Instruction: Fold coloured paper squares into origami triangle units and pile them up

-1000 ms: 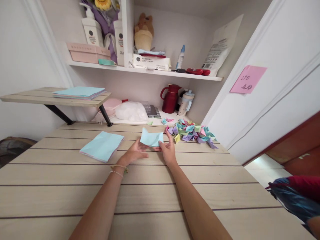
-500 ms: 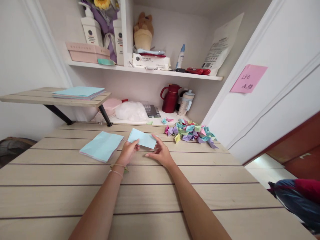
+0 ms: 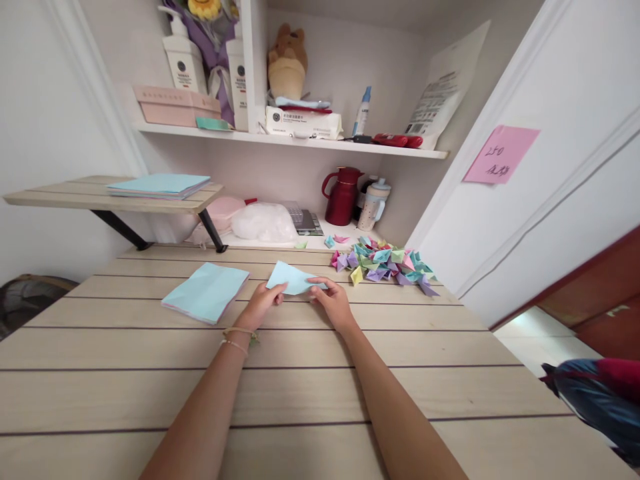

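right hand (image 3: 336, 305) has closed on the blue paper's (image 3: 291, 277) right end; i see left hand (image 3: 261, 303) pinching its left, paper between them. uneven pulling could miscrease it.

Light-blue paper (image 3: 291, 277); beige, dark-striped table (image 3: 305, 393); red jug (image 3: 343, 197).

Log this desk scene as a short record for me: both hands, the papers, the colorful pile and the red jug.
Left hand: holds a light-blue sheet by its near left part
Right hand: grips the sheet's right end
Paper stack: on the table, left of the hands, light blue on top
Folded paper pile: right of the hands, multicolored
Red jug: behind, beside a pale bottle
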### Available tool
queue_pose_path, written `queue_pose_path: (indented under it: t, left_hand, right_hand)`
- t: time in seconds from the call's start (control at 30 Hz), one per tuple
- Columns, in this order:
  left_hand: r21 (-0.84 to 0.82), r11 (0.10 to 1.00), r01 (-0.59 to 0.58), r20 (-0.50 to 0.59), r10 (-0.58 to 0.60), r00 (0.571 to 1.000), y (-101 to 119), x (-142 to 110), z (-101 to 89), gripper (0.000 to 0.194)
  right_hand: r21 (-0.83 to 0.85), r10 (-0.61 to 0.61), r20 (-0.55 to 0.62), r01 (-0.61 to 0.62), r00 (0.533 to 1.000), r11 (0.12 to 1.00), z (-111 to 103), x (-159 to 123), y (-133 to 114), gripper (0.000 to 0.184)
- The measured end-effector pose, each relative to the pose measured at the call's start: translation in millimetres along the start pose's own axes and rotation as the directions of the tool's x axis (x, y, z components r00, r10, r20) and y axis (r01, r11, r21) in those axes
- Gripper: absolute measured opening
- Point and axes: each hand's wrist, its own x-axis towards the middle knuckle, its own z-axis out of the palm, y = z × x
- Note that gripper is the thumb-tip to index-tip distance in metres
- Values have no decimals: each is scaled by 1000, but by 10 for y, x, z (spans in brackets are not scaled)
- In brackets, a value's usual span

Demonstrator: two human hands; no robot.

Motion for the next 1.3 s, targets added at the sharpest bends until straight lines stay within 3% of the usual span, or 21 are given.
queue_pose_path:
  t: [0.1,0.23,0.43,0.53,0.7,0.77,0.97,1.17,1.3]
  left_hand:
    - [-126,992,11,-47,-17,999,24,7,14,27]
    - [-201,980,2,-80,-18,997,37,-5,0,26]
    - [-212,977,-8,-38,0,999,42,-30,-22,27]
    - [-197,980,-19,-36,12,999,46,-35,-9,29]
    - [-168,985,-50,-104,33,994,27,-28,30,36]
    - [-131,990,-57,-103,43,994,17,-24,48,34]
    - [-22,999,-26,69,28,997,10,-34,98,32]
    - [132,991,-37,-9,39,999,8,-35,87,29]
    - [197,979,-44,7,43,999,-3,-28,91,31]
  right_hand:
    - [19,-21,-44,22,999,1000,-3,1,-11,26]
    - [39,41,-60,-39,997,998,0,3,22,24]
    - [134,72,11,-73,997,988,10,16,55,56]
    - [87,59,50,-63,997,994,21,10,46,65]
    - [-17,65,83,-63,994,998,39,-4,46,29]
    - [-16,65,86,-64,994,998,45,-3,56,24]
    - [21,72,15,-72,997,997,35,15,78,24]
    - [66,123,8,-123,992,990,31,15,84,27]
    - [88,139,62,-144,988,986,37,10,104,29]
